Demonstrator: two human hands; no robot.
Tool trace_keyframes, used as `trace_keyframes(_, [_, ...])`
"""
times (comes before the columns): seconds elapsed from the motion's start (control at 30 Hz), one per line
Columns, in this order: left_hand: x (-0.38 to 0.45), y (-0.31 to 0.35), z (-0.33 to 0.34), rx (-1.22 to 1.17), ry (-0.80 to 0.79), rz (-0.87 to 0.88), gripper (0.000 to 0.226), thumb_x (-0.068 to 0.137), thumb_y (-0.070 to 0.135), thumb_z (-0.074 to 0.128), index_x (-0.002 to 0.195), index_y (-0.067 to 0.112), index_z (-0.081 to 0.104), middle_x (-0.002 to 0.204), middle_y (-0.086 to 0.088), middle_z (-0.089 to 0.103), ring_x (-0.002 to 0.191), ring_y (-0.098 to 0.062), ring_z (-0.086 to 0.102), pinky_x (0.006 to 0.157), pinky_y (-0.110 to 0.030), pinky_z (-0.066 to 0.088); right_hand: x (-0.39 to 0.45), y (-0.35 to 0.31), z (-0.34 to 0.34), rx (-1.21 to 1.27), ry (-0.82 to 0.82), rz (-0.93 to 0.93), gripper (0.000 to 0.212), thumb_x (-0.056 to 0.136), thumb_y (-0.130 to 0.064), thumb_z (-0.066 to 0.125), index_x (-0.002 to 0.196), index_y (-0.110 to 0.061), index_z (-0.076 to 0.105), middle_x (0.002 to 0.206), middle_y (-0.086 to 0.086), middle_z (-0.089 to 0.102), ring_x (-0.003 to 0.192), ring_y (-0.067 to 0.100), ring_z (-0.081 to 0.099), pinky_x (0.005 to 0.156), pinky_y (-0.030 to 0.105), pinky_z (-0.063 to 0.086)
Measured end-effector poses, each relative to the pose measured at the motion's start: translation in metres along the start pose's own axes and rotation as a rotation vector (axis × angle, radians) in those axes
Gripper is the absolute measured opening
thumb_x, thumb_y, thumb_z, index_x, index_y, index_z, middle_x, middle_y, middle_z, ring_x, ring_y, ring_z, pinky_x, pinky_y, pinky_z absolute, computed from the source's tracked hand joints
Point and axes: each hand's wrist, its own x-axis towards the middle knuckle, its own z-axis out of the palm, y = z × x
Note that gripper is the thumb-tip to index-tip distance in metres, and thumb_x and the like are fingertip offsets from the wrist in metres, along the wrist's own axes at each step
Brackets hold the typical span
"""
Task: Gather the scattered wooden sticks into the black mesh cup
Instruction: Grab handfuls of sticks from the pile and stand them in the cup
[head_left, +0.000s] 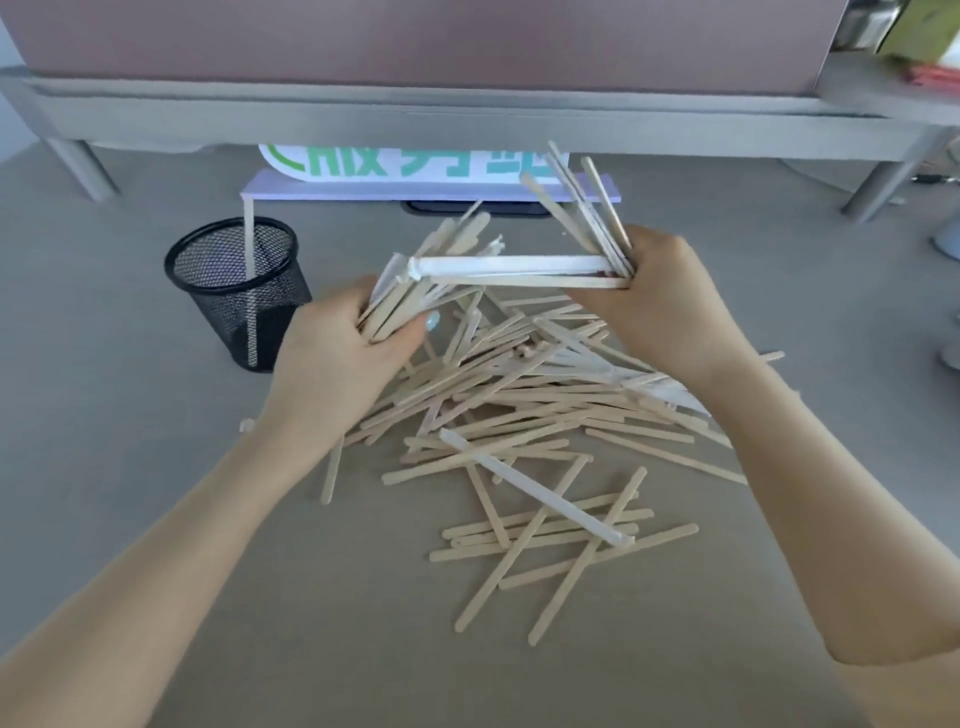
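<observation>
While most sticks (524, 410) lie heaped mid-frame on the surface (156, 441), both hands, left (343, 358) and right (660, 291), clutch fanned bundles, seemingly to square them for the cup (239, 291) at upper left.

Two bare forearms extended forward above the stick pile (524, 410), left hand (337, 358) fisted around a fanned bundle at the pile's far left edge, right hand (660, 296) clenched on another at its far right.
</observation>
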Motion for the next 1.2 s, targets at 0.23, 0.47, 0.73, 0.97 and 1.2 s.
trace_keyframes(0.23, [0.032,0.013,-0.002,-0.342,-0.016,-0.001,0.036,0.084,0.022,0.062,0.057,0.009,0.042,0.041,0.008,0.032,0.042,-0.007,0.027,0.042,-0.019,0.024,0.040,-0.039,0.005,0.279,0.093,-0.018,0.024,0.079,-0.025,0.066,0.067,-0.020,0.046,0.052,-0.004,0.036,0.048,0.012,0.030,0.047,0.024,0.030])
trace_keyframes(0.47, [0.014,0.013,-0.004,-0.508,0.029,0.031,0.016,0.082,0.026,0.059,0.072,0.019,0.050,0.046,0.012,0.039,0.045,-0.009,0.031,0.046,-0.023,0.028,0.014,-0.035,0.041,0.628,0.074,0.083,0.035,0.084,-0.021,0.061,0.062,-0.019,0.033,0.054,0.000,0.026,0.047,0.013,0.020,0.044,0.024,0.023])
trace_keyframes(0.73, [0.001,0.017,-0.016,-0.603,0.188,-0.082,0.031,0.085,0.029,0.058,0.056,0.019,0.053,0.039,0.010,0.029,0.042,-0.008,0.026,0.044,-0.022,0.024,-0.005,-0.036,0.054,0.771,0.166,0.174,0.029,0.086,-0.021,0.059,0.063,-0.019,0.042,0.054,-0.003,0.035,0.044,0.010,0.031,0.045,0.023,0.031])
trace_keyframes(0.97, [0.007,0.013,-0.016,-0.528,0.223,-0.110,0.042,0.089,0.034,0.054,0.054,0.016,0.039,0.045,0.010,0.035,0.040,-0.004,0.031,0.043,-0.018,0.027,-0.003,-0.044,0.051,0.866,0.201,0.191,0.038,0.088,-0.020,0.055,0.060,-0.019,0.030,0.046,-0.008,0.027,0.040,0.010,0.020,0.039,0.021,0.022])
trace_keyframes(1.2, [0.004,0.004,-0.010,-0.615,0.211,-0.116,0.038,0.086,0.027,0.057,0.065,0.000,0.040,0.045,0.009,0.031,0.047,-0.012,0.029,0.051,-0.032,0.028,-0.003,-0.049,0.046,0.825,0.169,0.186,0.031,0.085,-0.019,0.059,0.061,-0.018,0.040,0.046,-0.008,0.035,0.039,0.009,0.026,0.040,0.022,0.024])
